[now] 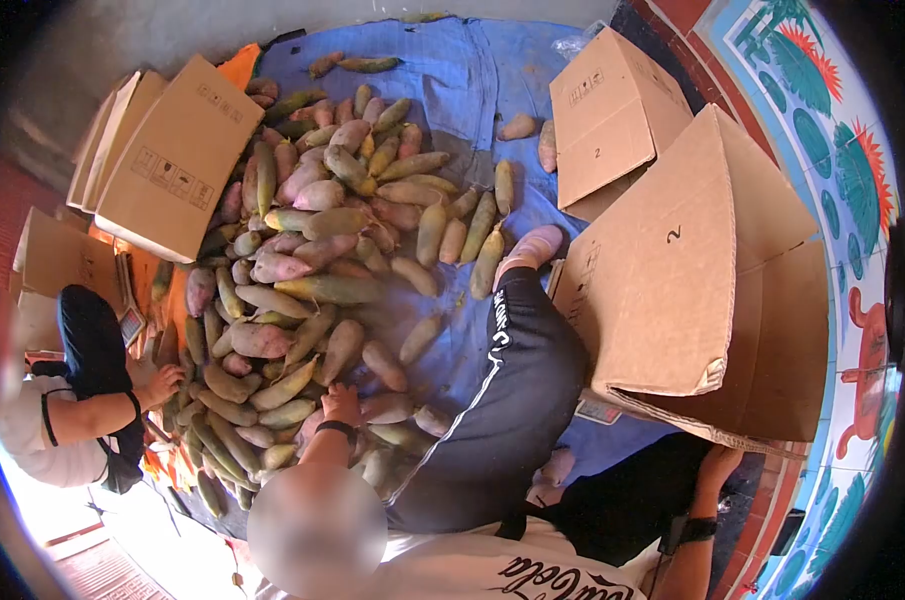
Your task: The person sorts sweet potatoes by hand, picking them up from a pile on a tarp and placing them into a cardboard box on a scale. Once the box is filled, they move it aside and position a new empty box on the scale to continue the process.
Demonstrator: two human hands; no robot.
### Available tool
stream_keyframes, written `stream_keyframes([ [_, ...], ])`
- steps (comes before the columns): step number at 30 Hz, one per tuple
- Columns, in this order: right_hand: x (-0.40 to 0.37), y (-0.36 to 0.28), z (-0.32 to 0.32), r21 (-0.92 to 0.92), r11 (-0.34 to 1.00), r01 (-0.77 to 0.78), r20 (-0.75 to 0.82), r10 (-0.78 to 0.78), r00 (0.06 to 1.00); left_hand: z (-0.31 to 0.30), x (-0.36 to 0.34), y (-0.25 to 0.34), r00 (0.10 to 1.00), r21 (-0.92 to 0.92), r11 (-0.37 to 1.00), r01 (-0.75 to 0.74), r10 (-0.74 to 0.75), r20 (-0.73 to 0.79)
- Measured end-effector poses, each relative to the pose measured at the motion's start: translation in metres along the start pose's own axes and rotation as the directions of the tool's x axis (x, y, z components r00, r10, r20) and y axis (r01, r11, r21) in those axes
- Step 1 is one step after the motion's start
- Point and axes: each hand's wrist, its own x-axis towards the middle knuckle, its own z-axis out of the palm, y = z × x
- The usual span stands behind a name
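Note:
A large heap of long root vegetables (317, 285), pinkish and greenish-brown, perhaps sweet potatoes, spreads over a blue sheet. My left hand (342, 405), with a black band at the wrist, rests at the near side of the heap. Its fingers are stretched out and touch the roots; nothing is visibly gripped. Far to the right, my right hand (719, 466) has its fingers at the lower edge of a big open cardboard box (662, 270) marked "2". Its fingertips are partly hidden by the box's edge, and the hand looks closed on it.
Another cardboard box (607, 130) stands behind the big one. Flattened cartons (177, 160) lean at the heap's left. A co-worker's hand (162, 385) touches the heap's left side. My outstretched leg (492, 400) divides heap from boxes. A scale-like device (597, 411) shows under the big box.

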Motion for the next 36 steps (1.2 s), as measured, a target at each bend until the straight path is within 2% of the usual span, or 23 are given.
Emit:
stream_keyframes([
  [2,0.003,0.006,0.000,-0.106,0.992,0.063,0.016,-0.062,0.998,0.012,0.003,-0.002,1.000,-0.047,0.999,0.010,-0.010,0.007],
  [3,0.004,0.009,0.002,-0.102,0.993,0.064,0.009,-0.063,0.998,0.015,0.004,-0.003,0.998,-0.045,0.997,-0.057,0.058,0.025],
  [6,0.004,0.018,0.009,0.040,0.999,-0.037,0.011,0.037,0.999,-0.015,-0.018,0.003,0.976,-0.067,0.979,-0.192,0.198,0.092],
  [7,0.004,0.019,0.011,0.030,0.999,0.043,-0.037,-0.042,0.998,-0.031,-0.035,0.008,0.951,-0.097,0.961,-0.257,0.270,0.151],
  [8,0.003,0.019,0.013,0.015,0.993,0.120,-0.084,-0.119,0.989,-0.036,-0.048,0.014,0.967,-0.103,0.967,-0.234,0.242,0.080],
  [9,0.002,0.019,0.016,0.021,0.993,0.114,-0.093,-0.111,0.989,-0.038,-0.053,0.018,0.968,-0.095,0.968,-0.234,0.241,0.071],
  [12,0.003,0.017,0.019,0.009,0.997,0.075,-0.160,-0.072,0.984,-0.045,-0.063,0.032,0.971,-0.151,0.966,-0.210,0.224,0.081],
  [14,0.003,0.014,0.015,0.066,0.986,-0.152,0.063,0.148,0.987,-0.052,-0.066,0.033,0.970,-0.160,0.965,-0.208,0.225,0.096],
  [15,0.003,0.013,0.017,0.073,0.984,-0.160,0.052,0.157,0.986,-0.061,-0.070,0.034,0.968,-0.177,0.965,-0.195,0.219,0.127],
  [17,0.002,0.008,0.021,0.023,1.000,-0.014,-0.077,0.016,0.997,-0.065,-0.072,0.028,0.973,-0.154,0.968,-0.201,0.215,0.081],
  [19,0.003,-0.013,0.011,0.056,0.997,-0.058,-0.080,0.063,0.995,-0.045,-0.045,0.011,0.944,-0.204,0.926,-0.318,0.330,0.027],
  [20,0.003,-0.016,0.010,0.051,0.998,-0.048,-0.065,0.052,0.997,-0.044,-0.040,0.006,0.966,-0.225,0.941,-0.253,0.256,-0.017],
  [21,0.004,-0.018,0.010,0.047,0.998,-0.038,-0.051,0.040,0.998,-0.073,-0.064,0.010,0.966,-0.206,0.944,-0.258,0.258,-0.026],
  [22,0.003,-0.019,0.009,0.050,0.995,-0.086,-0.008,0.087,0.996,-0.120,-0.112,0.020,0.954,-0.384,0.880,-0.281,0.214,-0.209],
  [24,0.004,-0.027,0.006,0.082,0.991,-0.104,-0.010,0.105,0.994,-0.156,-0.139,0.029,0.875,-0.617,0.675,-0.405,0.090,-0.476],
  [25,0.005,-0.032,0.004,0.113,0.988,-0.103,-0.004,0.104,0.995,-0.163,-0.144,0.031,0.869,-0.603,0.682,-0.414,0.099,-0.486],
  [27,0.007,-0.041,0.003,0.213,0.968,-0.131,-0.021,0.139,0.990,-0.213,-0.188,0.046,0.670,-0.504,0.676,-0.538,-0.021,-0.742],
  [28,0.007,-0.045,0.000,0.178,0.977,-0.121,-0.028,0.128,0.991,-0.227,-0.196,0.049,0.600,-0.452,0.646,-0.615,0.012,-0.800],
  [29,0.007,-0.047,-0.001,0.143,0.983,-0.111,-0.035,0.117,0.992,-0.246,-0.214,0.056,0.588,-0.474,0.574,-0.667,0.016,-0.808],
  [31,0.007,-0.047,0.000,0.135,0.981,-0.137,-0.042,0.144,0.989,-0.274,-0.245,0.075,0.478,-0.426,0.409,-0.807,0.028,-0.878],
  [32,0.007,-0.047,0.001,0.148,0.980,-0.131,-0.052,0.140,0.989,-0.285,-0.256,0.084,0.466,-0.412,0.415,-0.811,0.034,-0.884],
  [34,0.008,-0.046,0.003,0.171,0.978,-0.123,-0.069,0.136,0.988,-0.300,-0.274,0.100,0.268,-0.232,0.284,-0.930,0.096,-0.959],
  [36,0.008,-0.043,0.006,0.169,0.977,-0.126,-0.051,0.136,0.989,-0.313,-0.283,0.117,0.082,-0.025,0.360,-0.932,0.145,-0.986],
])
